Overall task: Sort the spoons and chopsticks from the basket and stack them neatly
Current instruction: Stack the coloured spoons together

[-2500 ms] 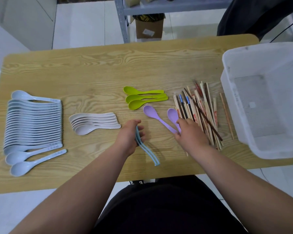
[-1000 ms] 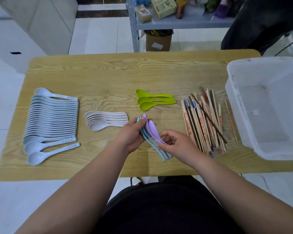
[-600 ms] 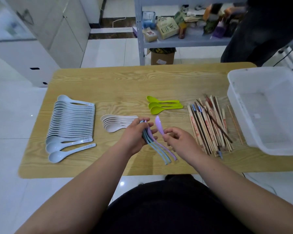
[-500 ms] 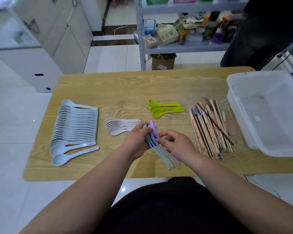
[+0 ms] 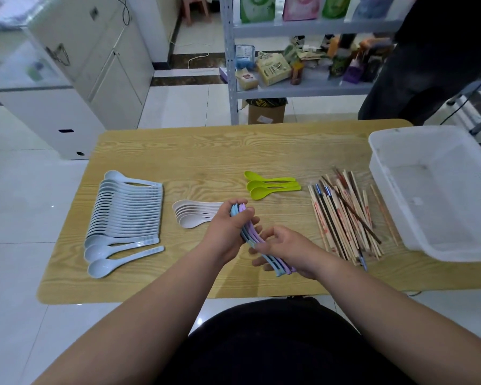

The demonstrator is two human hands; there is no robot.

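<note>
Left hand (image 5: 227, 232): I grip the blue and purple spoons (image 5: 250, 237) at the bowls, over the worktop (image 5: 206, 151).
Right hand (image 5: 285, 245): I pinch their handles.
Doing it well: I judge I should nest the bowls, square the handles, then lay them near the green spoons (image 5: 270, 186).

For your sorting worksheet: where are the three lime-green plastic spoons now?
Head view: the three lime-green plastic spoons lie right of centre on the light wooden table, left of the wooden chopstick pile.
</note>
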